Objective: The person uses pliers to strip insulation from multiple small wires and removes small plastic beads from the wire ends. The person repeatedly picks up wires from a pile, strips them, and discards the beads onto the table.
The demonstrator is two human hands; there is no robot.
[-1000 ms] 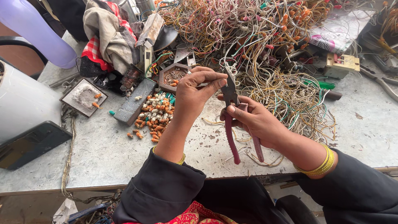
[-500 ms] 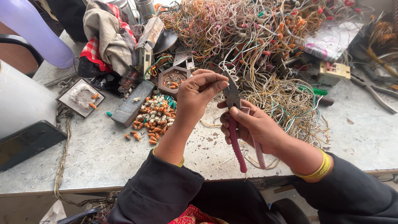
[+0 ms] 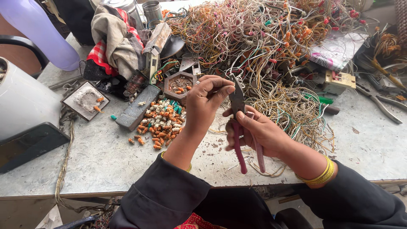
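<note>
Scuffed grey workbench (image 3: 106, 157) — wire tangle (image 3: 263, 38), orange bead pile (image 3: 161, 123), pliers (image 3: 239, 123) in right hand (image 3: 258, 131).

Left hand (image 3: 206, 101) pinched, right hand (image 3: 256, 133) fisted.

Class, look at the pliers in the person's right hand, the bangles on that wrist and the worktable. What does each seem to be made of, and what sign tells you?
Pliers: dark, dull metal jaws, likely steel; the pink handles look like plastic sleeves.
Bangles: shiny yellow, probably gold-coloured metal, though plastic cannot be ruled out.
Worktable: grey, speckled and scuffed, seemingly stone or concrete.
</note>
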